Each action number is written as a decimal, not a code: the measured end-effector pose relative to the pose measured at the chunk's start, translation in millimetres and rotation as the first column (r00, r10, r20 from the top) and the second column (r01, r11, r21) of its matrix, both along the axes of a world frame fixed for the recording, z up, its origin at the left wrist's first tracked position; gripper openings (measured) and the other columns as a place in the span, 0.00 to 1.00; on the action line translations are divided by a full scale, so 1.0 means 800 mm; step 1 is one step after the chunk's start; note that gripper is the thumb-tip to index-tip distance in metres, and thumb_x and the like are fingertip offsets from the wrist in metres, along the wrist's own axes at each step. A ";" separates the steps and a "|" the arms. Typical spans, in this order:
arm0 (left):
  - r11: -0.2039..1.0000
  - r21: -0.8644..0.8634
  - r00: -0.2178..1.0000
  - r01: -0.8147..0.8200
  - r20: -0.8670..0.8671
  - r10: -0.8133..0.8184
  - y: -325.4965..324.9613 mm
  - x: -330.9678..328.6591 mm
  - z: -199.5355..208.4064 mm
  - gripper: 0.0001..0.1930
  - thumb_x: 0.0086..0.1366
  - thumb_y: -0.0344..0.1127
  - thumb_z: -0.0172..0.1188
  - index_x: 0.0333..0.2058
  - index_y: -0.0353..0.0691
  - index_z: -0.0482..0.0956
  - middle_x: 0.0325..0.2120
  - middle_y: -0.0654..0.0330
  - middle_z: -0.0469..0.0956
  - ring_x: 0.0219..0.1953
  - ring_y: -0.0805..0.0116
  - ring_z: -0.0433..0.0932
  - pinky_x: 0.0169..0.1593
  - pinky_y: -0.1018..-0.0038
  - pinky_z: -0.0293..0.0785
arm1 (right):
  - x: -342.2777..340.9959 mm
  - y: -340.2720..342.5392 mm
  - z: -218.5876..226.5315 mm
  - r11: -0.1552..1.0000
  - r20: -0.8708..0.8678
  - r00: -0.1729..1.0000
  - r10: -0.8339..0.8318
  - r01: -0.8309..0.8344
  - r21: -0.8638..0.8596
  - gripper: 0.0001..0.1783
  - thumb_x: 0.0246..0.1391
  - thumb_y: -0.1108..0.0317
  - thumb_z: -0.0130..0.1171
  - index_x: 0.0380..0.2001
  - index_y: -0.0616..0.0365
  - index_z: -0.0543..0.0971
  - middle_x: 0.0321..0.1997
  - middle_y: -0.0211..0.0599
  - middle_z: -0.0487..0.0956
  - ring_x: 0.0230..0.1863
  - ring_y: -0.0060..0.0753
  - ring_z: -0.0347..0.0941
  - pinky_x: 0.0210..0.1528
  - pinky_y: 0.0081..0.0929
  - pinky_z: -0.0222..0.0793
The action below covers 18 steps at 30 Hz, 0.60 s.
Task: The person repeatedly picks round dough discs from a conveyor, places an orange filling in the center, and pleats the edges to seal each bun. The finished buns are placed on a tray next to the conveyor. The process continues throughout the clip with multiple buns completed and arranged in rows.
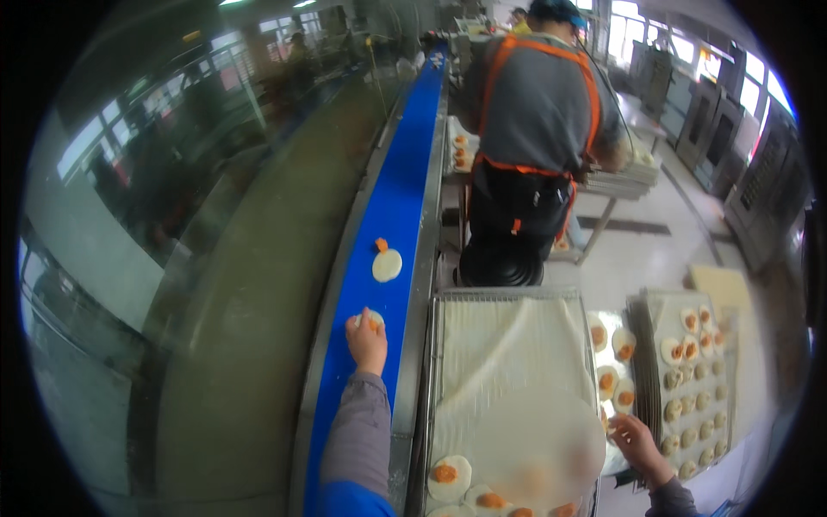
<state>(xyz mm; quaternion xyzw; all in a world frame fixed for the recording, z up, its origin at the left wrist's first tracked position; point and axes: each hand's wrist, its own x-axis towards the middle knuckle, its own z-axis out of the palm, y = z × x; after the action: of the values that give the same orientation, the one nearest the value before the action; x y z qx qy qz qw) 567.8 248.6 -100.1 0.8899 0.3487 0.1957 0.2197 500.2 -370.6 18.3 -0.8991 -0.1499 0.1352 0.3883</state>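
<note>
On the blue conveyor belt (405, 181), my left hand (368, 346) has its fingers closed on a pale dough round (376, 319), mostly hidden under them, with a bit of orange showing. Farther along the belt lies a flat dough round (387, 266), an orange piece of filling (381, 245) touching its far edge. My right hand (636, 444) is at the right, fingers bent together at the edge of a shiny tray (613, 323). What they pinch is too small to make out. Filled dough rounds (624, 345) lie on that tray, just beyond the hand.
A cloth-covered rack (500, 345) stands between my hands, several filled rounds (448, 474) at its near end. Farther right, a tray (685, 379) holds rows of dough pieces. A person (538, 112) in orange straps stands ahead, back turned. Ovens (715, 121) line the far right.
</note>
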 end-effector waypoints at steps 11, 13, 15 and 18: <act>0.993 0.012 0.988 0.114 0.102 -0.115 -0.007 -0.155 -0.041 0.11 0.67 0.34 0.62 0.46 0.40 0.85 0.55 0.54 0.79 0.63 0.49 0.70 0.61 0.55 0.69 | 0.099 0.201 0.033 0.853 0.002 0.862 0.507 -0.501 -0.146 0.17 0.63 0.67 0.60 0.54 0.54 0.80 0.48 0.40 0.82 0.47 0.43 0.80 0.51 0.34 0.76; 0.986 -0.076 0.974 0.150 0.185 -0.134 -0.011 -0.191 -0.041 0.11 0.67 0.34 0.63 0.46 0.40 0.84 0.58 0.52 0.77 0.64 0.49 0.69 0.61 0.55 0.69 | 0.127 0.279 0.010 0.753 0.053 0.758 0.651 -0.635 -0.173 0.17 0.64 0.65 0.60 0.55 0.53 0.80 0.48 0.39 0.82 0.47 0.42 0.80 0.51 0.34 0.76; 0.985 -0.125 0.985 0.115 0.141 -0.098 -0.017 -0.233 -0.033 0.14 0.67 0.35 0.64 0.49 0.39 0.82 0.60 0.51 0.74 0.64 0.48 0.68 0.62 0.56 0.69 | 0.153 0.366 -0.016 0.711 0.123 0.702 0.701 -0.702 -0.046 0.16 0.65 0.64 0.58 0.54 0.51 0.81 0.46 0.38 0.83 0.44 0.41 0.81 0.47 0.36 0.77; 0.986 -0.167 1.000 0.011 -0.009 -0.013 -0.023 -0.267 -0.012 0.22 0.65 0.38 0.66 0.55 0.38 0.77 0.61 0.48 0.71 0.62 0.46 0.69 0.62 0.56 0.69 | 0.201 0.517 -0.052 0.792 -0.150 0.782 0.605 -0.610 0.015 0.19 0.63 0.63 0.59 0.57 0.52 0.78 0.42 0.42 0.84 0.43 0.41 0.82 0.47 0.36 0.77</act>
<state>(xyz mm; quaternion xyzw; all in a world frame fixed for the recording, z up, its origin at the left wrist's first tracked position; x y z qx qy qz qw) 354.1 230.3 -110.0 0.8715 0.3595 0.1599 0.2927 661.2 42.6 -23.5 -0.7970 -0.3999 0.3213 0.3188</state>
